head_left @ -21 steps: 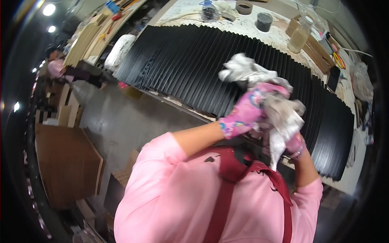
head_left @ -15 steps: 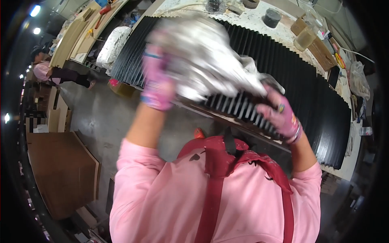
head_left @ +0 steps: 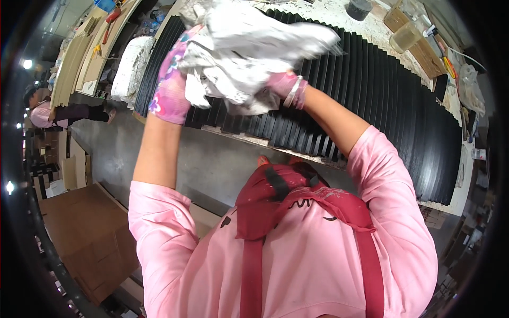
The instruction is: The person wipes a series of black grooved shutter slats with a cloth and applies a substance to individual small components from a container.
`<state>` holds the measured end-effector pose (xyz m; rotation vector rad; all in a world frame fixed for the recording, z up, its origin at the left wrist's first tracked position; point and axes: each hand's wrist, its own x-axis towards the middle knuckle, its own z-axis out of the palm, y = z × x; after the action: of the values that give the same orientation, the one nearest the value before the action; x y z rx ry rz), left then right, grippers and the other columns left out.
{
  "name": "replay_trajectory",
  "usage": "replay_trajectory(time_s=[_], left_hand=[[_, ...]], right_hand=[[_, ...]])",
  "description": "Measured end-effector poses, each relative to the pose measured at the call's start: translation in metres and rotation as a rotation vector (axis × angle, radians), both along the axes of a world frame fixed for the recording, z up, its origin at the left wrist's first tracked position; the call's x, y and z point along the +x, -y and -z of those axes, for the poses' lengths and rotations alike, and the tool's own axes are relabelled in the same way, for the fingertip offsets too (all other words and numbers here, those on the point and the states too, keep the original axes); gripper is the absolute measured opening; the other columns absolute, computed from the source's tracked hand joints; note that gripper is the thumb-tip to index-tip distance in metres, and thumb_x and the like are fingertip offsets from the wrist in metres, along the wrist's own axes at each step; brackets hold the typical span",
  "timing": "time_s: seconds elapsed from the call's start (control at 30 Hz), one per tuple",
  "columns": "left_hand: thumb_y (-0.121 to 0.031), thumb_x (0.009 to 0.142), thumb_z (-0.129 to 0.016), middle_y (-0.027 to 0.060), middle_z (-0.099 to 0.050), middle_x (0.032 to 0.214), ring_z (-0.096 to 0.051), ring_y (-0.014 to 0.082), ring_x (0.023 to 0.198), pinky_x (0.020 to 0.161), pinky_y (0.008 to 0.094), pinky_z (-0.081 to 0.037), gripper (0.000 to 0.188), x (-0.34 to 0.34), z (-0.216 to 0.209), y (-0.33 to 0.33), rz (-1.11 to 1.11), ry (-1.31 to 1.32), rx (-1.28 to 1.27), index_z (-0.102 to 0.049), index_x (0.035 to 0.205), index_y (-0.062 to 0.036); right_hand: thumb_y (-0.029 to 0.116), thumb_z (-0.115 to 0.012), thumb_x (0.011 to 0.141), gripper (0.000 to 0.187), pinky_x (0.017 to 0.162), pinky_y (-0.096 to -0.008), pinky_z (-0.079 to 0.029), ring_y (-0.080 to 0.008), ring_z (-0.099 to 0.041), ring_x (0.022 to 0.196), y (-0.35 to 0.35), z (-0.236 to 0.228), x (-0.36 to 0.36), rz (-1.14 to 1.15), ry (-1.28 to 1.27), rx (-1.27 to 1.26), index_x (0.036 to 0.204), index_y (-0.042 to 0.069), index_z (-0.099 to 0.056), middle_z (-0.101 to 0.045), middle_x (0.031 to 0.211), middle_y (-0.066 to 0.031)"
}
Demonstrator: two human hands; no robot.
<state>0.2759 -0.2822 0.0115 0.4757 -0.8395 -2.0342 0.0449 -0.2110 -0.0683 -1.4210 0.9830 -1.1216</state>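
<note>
A crumpled white cloth (head_left: 233,53) is bunched between my gloved hands, over the left part of a long row of black ridged strips (head_left: 360,90) lying side by side on the workbench. My left hand (head_left: 174,79), in a pink flowered glove, is closed on the cloth's left side; its fingertips are partly hidden by the folds. Gripping the lower right of the cloth is my right hand (head_left: 286,87), also in a pink glove, its fingers mostly covered by fabric. The cloth's right end is blurred by motion.
At the back of the bench (head_left: 323,11) stand a dark cup (head_left: 359,9), a cloudy plastic container (head_left: 403,40) and a wooden block (head_left: 424,55). A white wrapped bundle (head_left: 132,69) sits left of the strips. Far left, a person (head_left: 47,114) stands near stacked boards. Cardboard boxes (head_left: 87,233) lie lower left.
My right hand has swung left and inward, bunching the cloth closer to my left hand. The cloth and my left hand have shifted left, uncovering more black strips on the right.
</note>
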Motion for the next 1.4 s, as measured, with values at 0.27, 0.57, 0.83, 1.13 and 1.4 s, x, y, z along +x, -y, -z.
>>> replay_trajectory(time_s=[0.27,0.57,0.83,1.13,1.4], left_hand=[[0.005,0.075,-0.069,0.0107,-0.060,0.119,-0.059,0.0207,0.111,0.097,0.0327,-0.047,0.068,-0.029,-0.003,-0.041,0.010,0.783,-0.467,-0.041,0.136,-0.0010],[-0.020,0.074,-0.077,0.0189,-0.065,0.109,-0.066,0.0324,0.099,0.085,0.0396,-0.055,0.057,-0.025,0.024,-0.037,-0.371,1.614,-1.129,-0.056,0.122,0.0007],[-0.039,0.072,-0.076,0.0165,-0.062,0.118,-0.056,0.0330,0.114,0.091,0.0424,-0.050,0.062,-0.012,0.081,-0.062,-0.129,1.853,-1.144,-0.062,0.120,-0.0002],[-0.018,0.060,-0.085,0.0201,-0.062,0.107,-0.060,0.0396,0.100,0.088,0.0441,-0.051,0.076,-0.008,0.031,-0.093,0.231,2.003,-0.779,-0.051,0.126,-0.0031],[-0.023,0.071,-0.083,0.0215,-0.063,0.121,-0.062,0.0340,0.113,0.099,0.0387,-0.049,0.074,0.161,-0.013,-0.169,0.364,2.455,-0.278,-0.049,0.133,-0.0015]], right_hand=[[0.014,-0.065,0.087,0.041,0.090,-0.0281,-0.050,-0.0136,-0.061,0.101,-0.001,-0.057,-0.009,-0.263,0.229,0.147,0.124,-0.001,-0.058,-0.067,0.115,-0.0088],[0.057,-0.040,0.098,0.063,0.115,-0.0486,-0.027,-0.0312,-0.034,0.142,0.153,0.026,-0.019,0.017,-1.196,-0.361,0.149,0.020,-0.038,-0.037,0.154,-0.0094],[0.061,-0.037,0.098,0.066,0.118,-0.0565,-0.017,-0.0303,-0.024,0.147,0.146,0.042,-0.004,0.041,-1.350,-0.374,0.152,0.023,-0.032,-0.029,0.159,-0.0073],[0.065,-0.035,0.096,0.070,0.118,-0.0551,-0.015,-0.0276,-0.021,0.149,0.146,0.038,-0.002,0.037,-1.340,-0.334,0.152,0.022,-0.035,-0.027,0.160,-0.0058],[0.068,-0.034,0.095,0.077,0.120,-0.0525,-0.013,-0.0246,-0.019,0.150,0.143,0.040,0.003,0.066,-1.326,-0.347,0.153,0.018,-0.031,-0.027,0.160,-0.0057]])
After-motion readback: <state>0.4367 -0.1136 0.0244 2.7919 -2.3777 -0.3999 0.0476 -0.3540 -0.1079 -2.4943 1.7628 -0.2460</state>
